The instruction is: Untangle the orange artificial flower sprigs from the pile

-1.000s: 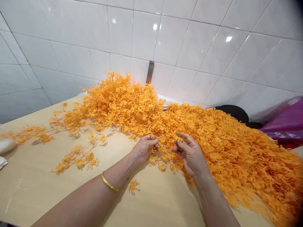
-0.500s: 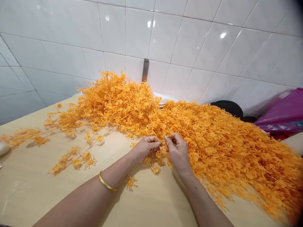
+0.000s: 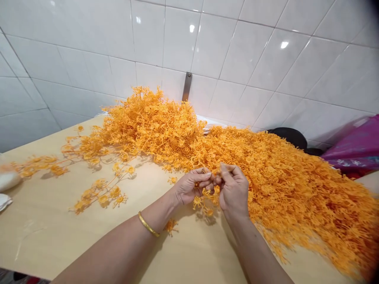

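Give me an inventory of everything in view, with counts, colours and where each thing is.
orange flower sprays: too many to count, orange, heaped along the table against the wall
loose flower sprays: several, orange, on the table left of the heap
wooden table top: one, pale tan, under the flowers
tiled wall: one, white, behind the table
metal bracket: one, grey, on the wall behind the heap
round object: one, black, behind the heap at right
plastic bag: one, magenta, far right
white cloth: two pieces, white, left table edge
gold bangle: one, gold, on the left wrist
left hand: one, curled at a spray
right hand: one, beside the left hand
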